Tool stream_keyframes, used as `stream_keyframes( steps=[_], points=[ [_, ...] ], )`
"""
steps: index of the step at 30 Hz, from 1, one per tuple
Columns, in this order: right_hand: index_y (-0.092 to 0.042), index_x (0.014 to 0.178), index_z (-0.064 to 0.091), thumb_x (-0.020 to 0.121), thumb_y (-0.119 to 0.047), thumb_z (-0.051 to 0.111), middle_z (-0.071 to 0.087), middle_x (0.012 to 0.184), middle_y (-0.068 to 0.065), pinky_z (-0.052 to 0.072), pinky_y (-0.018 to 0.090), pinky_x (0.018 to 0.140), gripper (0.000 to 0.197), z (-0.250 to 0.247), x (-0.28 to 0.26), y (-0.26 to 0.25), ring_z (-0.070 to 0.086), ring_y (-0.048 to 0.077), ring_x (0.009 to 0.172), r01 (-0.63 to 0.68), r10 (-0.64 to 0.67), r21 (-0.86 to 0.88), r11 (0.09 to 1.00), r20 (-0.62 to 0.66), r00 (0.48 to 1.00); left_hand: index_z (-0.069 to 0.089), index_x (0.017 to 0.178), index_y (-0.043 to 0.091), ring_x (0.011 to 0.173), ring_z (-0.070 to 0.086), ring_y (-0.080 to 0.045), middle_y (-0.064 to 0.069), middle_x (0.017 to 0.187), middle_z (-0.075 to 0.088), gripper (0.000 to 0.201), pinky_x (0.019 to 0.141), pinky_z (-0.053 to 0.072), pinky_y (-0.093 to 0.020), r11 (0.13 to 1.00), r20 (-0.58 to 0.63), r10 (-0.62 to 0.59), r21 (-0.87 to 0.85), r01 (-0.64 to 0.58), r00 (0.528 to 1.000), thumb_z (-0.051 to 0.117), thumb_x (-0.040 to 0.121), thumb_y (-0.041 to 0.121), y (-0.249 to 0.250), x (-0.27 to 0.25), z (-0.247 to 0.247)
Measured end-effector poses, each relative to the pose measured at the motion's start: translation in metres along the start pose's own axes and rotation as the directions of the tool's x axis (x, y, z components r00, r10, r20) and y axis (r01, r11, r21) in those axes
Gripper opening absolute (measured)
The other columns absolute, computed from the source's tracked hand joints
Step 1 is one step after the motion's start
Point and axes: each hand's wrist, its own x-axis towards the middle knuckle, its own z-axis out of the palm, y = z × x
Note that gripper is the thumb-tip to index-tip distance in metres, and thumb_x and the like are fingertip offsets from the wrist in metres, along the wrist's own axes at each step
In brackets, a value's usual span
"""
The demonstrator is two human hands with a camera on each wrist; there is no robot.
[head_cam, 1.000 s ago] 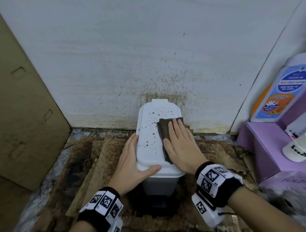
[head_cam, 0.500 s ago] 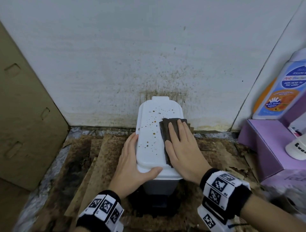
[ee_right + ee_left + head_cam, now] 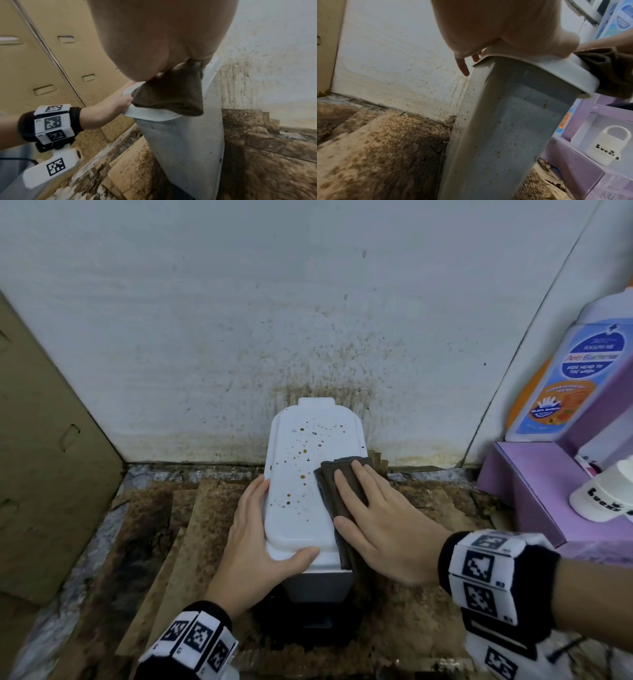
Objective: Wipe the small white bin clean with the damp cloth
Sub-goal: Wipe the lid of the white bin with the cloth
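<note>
The small white bin [image 3: 301, 474] stands upright against the back wall, its lid dotted with brown spots. A dark brown cloth [image 3: 337, 491] lies folded on the lid's right half and hangs over the near right corner [image 3: 169, 97]. My right hand [image 3: 373, 508] lies flat on the cloth with straight fingers, pressing it onto the lid. My left hand [image 3: 253, 539] holds the lid's left edge, fingers along the side and thumb across the near front rim. The bin's grey side [image 3: 496, 135] is speckled with brown spots.
Stained, peeling cardboard [image 3: 164, 542] covers the floor around the bin. A tan cardboard panel [image 3: 44, 467] stands at the left. At the right are a purple box [image 3: 534, 484], a white cup [image 3: 603, 498] and a blue-labelled wash bottle [image 3: 568, 378]. The white wall [image 3: 239, 337] is spattered.
My right hand and the cloth have slid toward me along the lid's right half, so the cloth now hangs over the near corner. The left hand keeps its hold.
</note>
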Motion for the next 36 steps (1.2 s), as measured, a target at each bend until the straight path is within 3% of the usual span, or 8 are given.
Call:
stream_keyframes(
  steps=[2, 4, 6, 9, 11, 15, 25, 36],
  points=[
    [-0.011, 0.159, -0.007, 0.099, -0.053, 0.005, -0.005, 0.166, 0.019, 0.011, 0.046, 0.124, 0.074, -0.009, 0.002, 0.000, -0.009, 0.032, 0.154, -0.015, 0.015, 0.007, 1.000, 0.050, 0.999, 0.012, 0.156, 0.037, 0.151, 0.010, 0.001, 0.028, 0.161, 0.007, 0.117, 0.123, 0.023, -0.048, 1.000, -0.002, 0.001, -0.007, -0.001, 1.000, 0.074, 0.064, 0.074, -0.001, 0.000, 0.000],
    [-0.009, 0.159, -0.005, 0.097, -0.054, -0.001, -0.003, 0.165, 0.022, 0.015, 0.049, 0.123, 0.076, -0.009, 0.005, -0.008, -0.004, 0.036, 0.153, -0.044, 0.043, 0.017, 0.999, 0.042, 0.998, 0.012, 0.156, 0.037, 0.151, 0.011, 0.001, 0.027, 0.161, 0.008, 0.118, 0.123, 0.023, -0.049, 1.000, -0.005, -0.002, -0.015, 0.002, 1.000, 0.075, 0.063, 0.073, -0.001, 0.001, 0.000],
    [-0.007, 0.159, 0.001, 0.092, -0.054, -0.007, 0.003, 0.164, 0.024, 0.020, 0.050, 0.121, 0.083, -0.003, 0.009, -0.022, 0.004, 0.039, 0.153, -0.111, 0.114, 0.053, 0.992, -0.042, 0.993, 0.012, 0.156, 0.037, 0.151, 0.010, 0.002, 0.026, 0.162, 0.007, 0.118, 0.123, 0.023, -0.049, 1.000, -0.006, -0.005, -0.011, 0.005, 1.000, 0.075, 0.063, 0.073, 0.000, 0.000, 0.000],
    [-0.003, 0.157, 0.018, 0.098, -0.049, 0.003, 0.015, 0.164, 0.022, 0.022, 0.050, 0.121, 0.077, 0.006, 0.020, -0.034, 0.015, 0.037, 0.152, -0.176, 0.201, 0.126, 0.976, -0.226, 0.953, 0.010, 0.156, 0.038, 0.151, 0.008, 0.004, 0.027, 0.162, 0.005, 0.118, 0.123, 0.023, -0.047, 1.000, -0.001, -0.007, -0.022, 0.007, 1.000, 0.074, 0.063, 0.074, 0.001, -0.001, -0.001],
    [-0.003, 0.158, 0.015, 0.100, -0.047, 0.007, 0.009, 0.166, 0.018, 0.010, 0.047, 0.125, 0.073, 0.007, 0.032, -0.034, 0.006, 0.031, 0.154, -0.167, 0.199, 0.137, 0.976, -0.264, 0.944, 0.010, 0.156, 0.038, 0.150, 0.008, 0.005, 0.028, 0.162, 0.005, 0.118, 0.124, 0.022, -0.045, 0.999, 0.008, -0.009, -0.036, 0.009, 1.000, 0.073, 0.064, 0.074, 0.001, -0.001, -0.003],
    [-0.006, 0.159, 0.001, 0.106, -0.046, 0.013, -0.007, 0.167, 0.012, -0.004, 0.040, 0.124, 0.068, 0.000, 0.054, -0.020, -0.010, 0.024, 0.154, -0.181, 0.211, 0.176, 0.968, -0.170, 0.962, 0.010, 0.157, 0.037, 0.151, 0.009, 0.004, 0.027, 0.161, 0.005, 0.118, 0.124, 0.023, -0.045, 0.999, 0.009, -0.009, -0.052, 0.010, 1.000, 0.074, 0.064, 0.073, -0.001, 0.000, -0.003],
    [-0.005, 0.159, 0.001, 0.108, -0.043, 0.022, -0.006, 0.167, 0.012, -0.001, 0.042, 0.125, 0.067, -0.003, 0.085, 0.008, -0.009, 0.024, 0.154, -0.161, 0.195, 0.228, 0.960, -0.135, 0.971, 0.011, 0.156, 0.039, 0.150, 0.007, 0.006, 0.031, 0.160, 0.003, 0.118, 0.123, 0.023, -0.044, 0.998, 0.017, -0.008, -0.067, 0.009, 1.000, 0.074, 0.064, 0.074, 0.000, -0.001, -0.001],
    [-0.014, 0.159, -0.007, 0.104, -0.050, 0.016, -0.019, 0.166, -0.004, -0.006, 0.031, 0.125, 0.069, 0.024, -0.008, -0.030, -0.025, 0.004, 0.149, -0.086, 0.197, 0.394, 0.915, -0.251, 0.948, 0.013, 0.156, 0.035, 0.151, 0.009, 0.002, 0.025, 0.161, 0.008, 0.116, 0.123, 0.024, -0.046, 0.999, -0.019, 0.002, -0.033, -0.002, 1.000, 0.077, 0.065, 0.069, 0.000, -0.002, 0.003]
  ],
)
